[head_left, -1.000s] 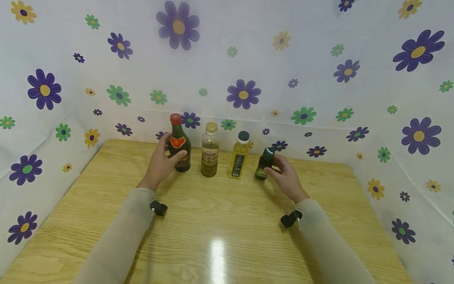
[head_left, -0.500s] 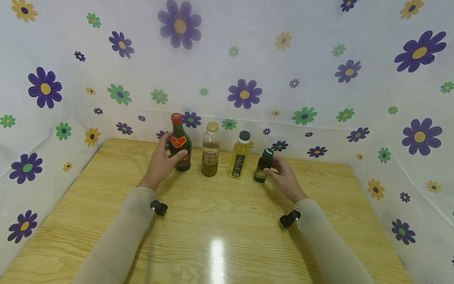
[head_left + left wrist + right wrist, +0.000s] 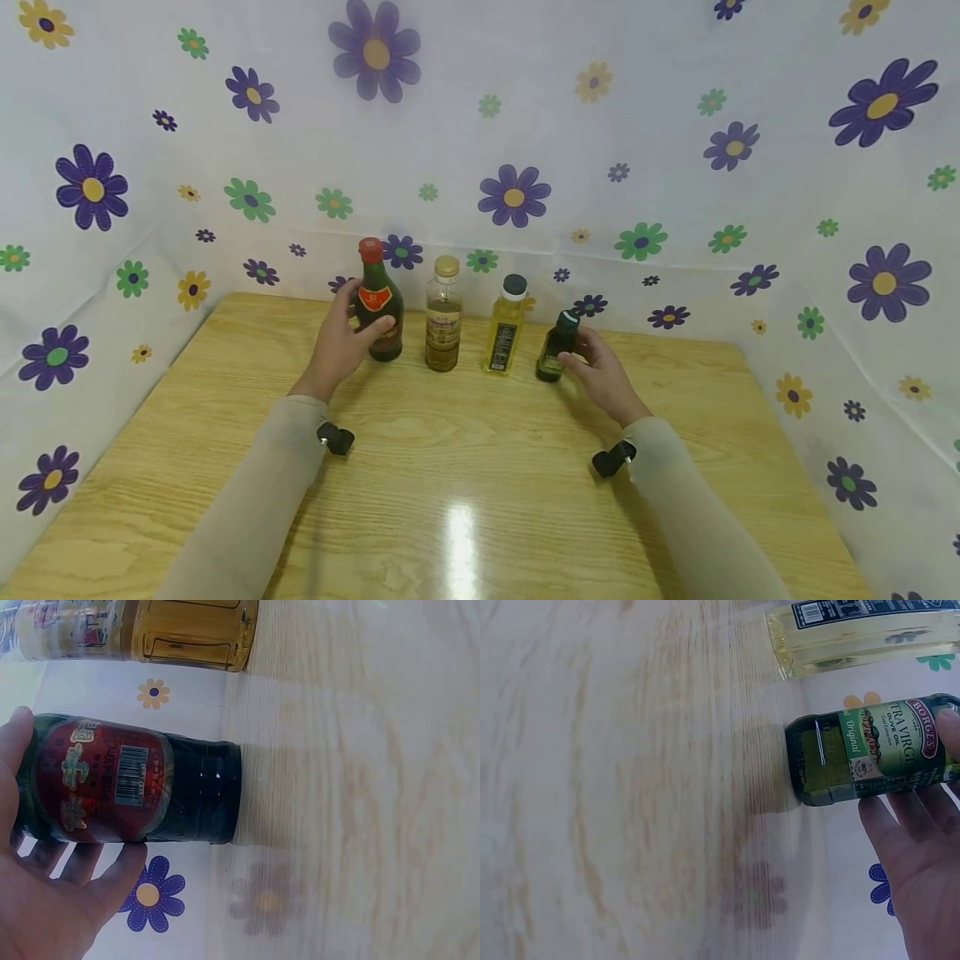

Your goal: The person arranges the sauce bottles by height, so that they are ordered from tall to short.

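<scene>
My left hand (image 3: 335,350) holds a dark green bottle with a red cap (image 3: 383,336) round its left side, thumb in front. In the left wrist view its red label with a barcode (image 3: 130,775) faces the camera. My right hand (image 3: 606,379) grips a small dark green olive oil bottle (image 3: 553,348) from the right, thumb in front and fingers behind. That bottle leans slightly to the right in the head view, and its green label (image 3: 889,739) reads extra virgin olive oil. The bottles' sides behind my fingers are hidden.
Between the hands stand a clear bottle with a gold cap (image 3: 443,327) and a yellow oil bottle with a dark cap (image 3: 504,329). All the bottles form a row near the back of the wooden table (image 3: 390,475). A flowered cloth (image 3: 570,133) hangs behind.
The olive oil bottle has shifted slightly to the left with my right hand on it. My left hand and the red-capped bottle stay in place.
</scene>
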Motion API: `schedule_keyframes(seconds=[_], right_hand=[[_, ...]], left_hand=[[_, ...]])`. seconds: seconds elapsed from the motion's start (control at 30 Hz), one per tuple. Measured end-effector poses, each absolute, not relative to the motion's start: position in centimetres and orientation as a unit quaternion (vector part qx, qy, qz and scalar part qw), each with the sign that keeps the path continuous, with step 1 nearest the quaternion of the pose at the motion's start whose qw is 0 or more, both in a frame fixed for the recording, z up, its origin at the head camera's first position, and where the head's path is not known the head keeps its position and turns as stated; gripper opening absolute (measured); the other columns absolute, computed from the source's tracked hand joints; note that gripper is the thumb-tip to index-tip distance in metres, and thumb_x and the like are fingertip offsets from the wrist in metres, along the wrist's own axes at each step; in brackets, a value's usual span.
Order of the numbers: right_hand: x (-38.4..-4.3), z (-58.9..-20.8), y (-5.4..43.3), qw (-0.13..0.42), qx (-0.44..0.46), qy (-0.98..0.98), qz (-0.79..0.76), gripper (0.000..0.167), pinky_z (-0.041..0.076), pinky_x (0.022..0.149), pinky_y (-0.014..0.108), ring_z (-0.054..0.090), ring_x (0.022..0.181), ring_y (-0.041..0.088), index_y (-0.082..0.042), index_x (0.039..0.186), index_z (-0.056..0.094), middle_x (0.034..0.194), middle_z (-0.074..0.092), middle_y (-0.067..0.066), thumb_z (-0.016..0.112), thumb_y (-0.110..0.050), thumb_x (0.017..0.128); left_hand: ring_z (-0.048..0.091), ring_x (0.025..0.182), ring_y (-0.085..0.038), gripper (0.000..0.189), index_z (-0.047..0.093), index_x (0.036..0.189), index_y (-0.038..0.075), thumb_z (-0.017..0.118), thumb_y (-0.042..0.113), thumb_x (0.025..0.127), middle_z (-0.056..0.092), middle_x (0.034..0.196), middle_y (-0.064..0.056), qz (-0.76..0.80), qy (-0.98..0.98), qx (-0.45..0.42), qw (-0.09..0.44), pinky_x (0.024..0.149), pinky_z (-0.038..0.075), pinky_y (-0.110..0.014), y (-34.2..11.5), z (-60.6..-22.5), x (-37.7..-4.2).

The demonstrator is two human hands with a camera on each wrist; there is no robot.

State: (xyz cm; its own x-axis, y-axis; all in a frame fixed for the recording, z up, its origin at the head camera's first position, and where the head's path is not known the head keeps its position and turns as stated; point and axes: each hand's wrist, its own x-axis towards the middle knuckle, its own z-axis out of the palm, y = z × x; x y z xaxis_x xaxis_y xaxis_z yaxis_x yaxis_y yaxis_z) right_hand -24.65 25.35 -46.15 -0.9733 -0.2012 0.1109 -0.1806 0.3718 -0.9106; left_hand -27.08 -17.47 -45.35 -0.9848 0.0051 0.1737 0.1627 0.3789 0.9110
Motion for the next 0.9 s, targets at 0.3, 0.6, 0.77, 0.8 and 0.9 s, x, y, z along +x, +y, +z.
schedule_keyframes(seconds=[0.3, 0.6, 0.77, 0.8, 0.9], right_hand=[[-25.2, -46.5, 25.3, 0.009, -0.120, 0.828, -0.547, 0.056, 0.029, 0.123, 0.054, 0.044, 0.144, 0.039, -0.003, 0.154, 0.042, 0.153, 0.049, 0.022, 0.063, -0.019, 0.105], [-25.2, -46.0, 25.4, 0.038, -0.086, 0.833, -0.545, 0.071, 0.033, 0.121, 0.056, 0.039, 0.147, 0.040, -0.009, 0.162, 0.027, 0.158, 0.043, 0.022, 0.065, -0.026, 0.104], [-24.7, -45.8, 25.7, 0.045, -0.077, 0.837, -0.539, 0.075, 0.033, 0.120, 0.057, 0.038, 0.148, 0.040, -0.008, 0.162, 0.024, 0.158, 0.041, 0.021, 0.065, -0.030, 0.104], [-24.6, -45.8, 25.8, 0.046, -0.077, 0.837, -0.540, 0.075, 0.033, 0.120, 0.058, 0.038, 0.148, 0.040, -0.007, 0.162, 0.024, 0.158, 0.041, 0.021, 0.065, -0.029, 0.104], [-24.2, -45.9, 26.1, 0.048, -0.074, 0.835, -0.543, 0.073, 0.032, 0.121, 0.058, 0.038, 0.148, 0.039, -0.006, 0.162, 0.024, 0.158, 0.042, 0.021, 0.065, -0.027, 0.104]], left_hand=[[0.041, 0.144, -0.040, 0.091, 0.023, 0.164, 0.020, 0.075, 0.046, 0.094, 0.044, 0.157, -0.015, -0.563, -0.822, -0.050, 0.073, 0.115, 0.038, -0.063, -17.7, -45.5, -27.3], [0.041, 0.144, -0.043, 0.090, 0.023, 0.164, 0.024, 0.075, 0.048, 0.093, 0.042, 0.157, -0.017, -0.575, -0.815, -0.038, 0.063, 0.115, 0.037, -0.065, -17.9, -45.7, -27.6], [0.040, 0.144, -0.041, 0.091, 0.022, 0.164, 0.026, 0.075, 0.049, 0.093, 0.042, 0.158, -0.017, -0.581, -0.810, -0.033, 0.072, 0.115, 0.037, -0.064, -17.9, -46.0, -27.5], [0.040, 0.144, -0.040, 0.091, 0.023, 0.164, 0.026, 0.075, 0.049, 0.093, 0.042, 0.158, -0.016, -0.584, -0.808, -0.033, 0.074, 0.115, 0.038, -0.063, -17.9, -46.1, -27.6], [0.040, 0.146, -0.037, 0.091, 0.023, 0.163, 0.027, 0.075, 0.049, 0.092, 0.041, 0.159, -0.013, -0.593, -0.801, -0.035, 0.080, 0.116, 0.038, -0.060, -18.0, -46.4, -27.6]])
